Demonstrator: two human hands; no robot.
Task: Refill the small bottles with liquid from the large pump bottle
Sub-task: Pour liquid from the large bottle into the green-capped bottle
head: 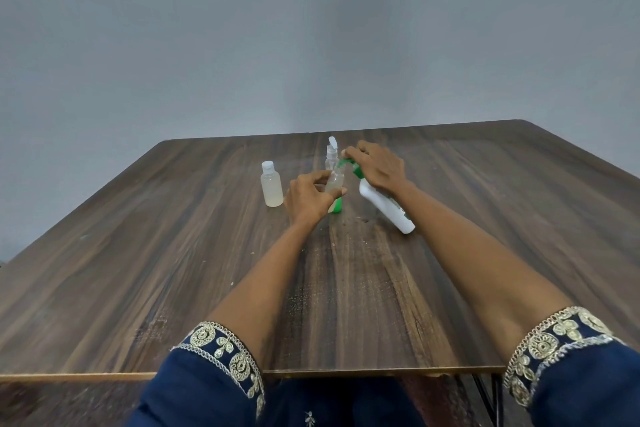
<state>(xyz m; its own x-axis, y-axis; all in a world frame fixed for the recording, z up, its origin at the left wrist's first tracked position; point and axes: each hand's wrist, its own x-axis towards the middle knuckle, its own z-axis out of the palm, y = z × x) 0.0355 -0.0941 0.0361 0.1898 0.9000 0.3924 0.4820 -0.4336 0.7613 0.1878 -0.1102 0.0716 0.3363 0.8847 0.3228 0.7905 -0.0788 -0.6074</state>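
A plain grey wall stands behind the dark wood-grain table where I sit, my arms reaching out from dark blue sleeves with gold embroidered cuffs.

My right hand lies over the top of the large white pump bottle with a green pump head, fingers curled down onto the pump. The bottle leans toward the left, its base resting on the table nearer to me, and its green spout points at the mouth of the small clear plastic bottle in the middle.

My left hand grips that small clear bottle from the side, thumb and fingers curled round its body. Something green shows just below my left fingers at the foot of this bottle; I cannot tell what it is.

Just behind it stands a clear spray bottle with a white nozzle, upright. To the left, apart from my hand, a small translucent bottle with a white flip cap stands upright on the table, holding pale liquid and closed.
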